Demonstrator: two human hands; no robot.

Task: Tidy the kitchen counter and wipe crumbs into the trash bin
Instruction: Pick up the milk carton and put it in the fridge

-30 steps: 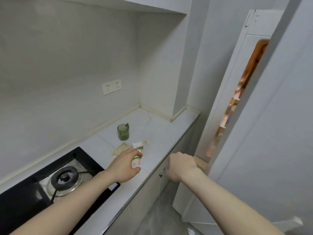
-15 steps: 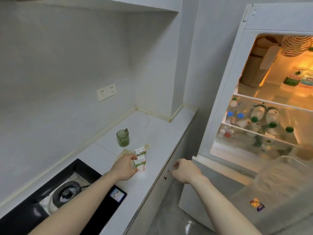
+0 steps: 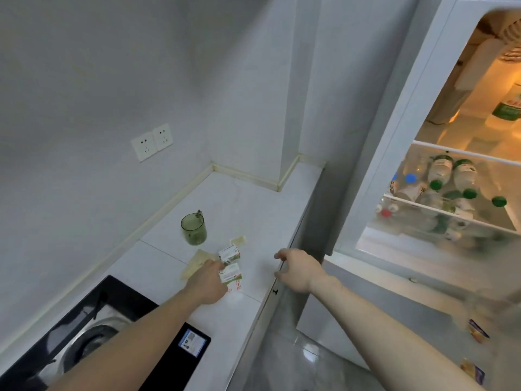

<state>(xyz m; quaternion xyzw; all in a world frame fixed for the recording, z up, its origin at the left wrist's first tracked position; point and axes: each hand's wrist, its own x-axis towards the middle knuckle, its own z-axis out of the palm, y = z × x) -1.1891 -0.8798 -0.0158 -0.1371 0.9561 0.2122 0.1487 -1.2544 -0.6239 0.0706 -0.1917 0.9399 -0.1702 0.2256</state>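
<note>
The small carton stood upright on the bench, long axis vertical, directly ahead of the left hand, whose grip was wrapped around it. The right hand hovered spread and empty over the bench edge, farther off.

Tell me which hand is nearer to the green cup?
Left. The left hand grips the carton just below the green cup; the right hand hovers farther away at the counter edge.
</note>
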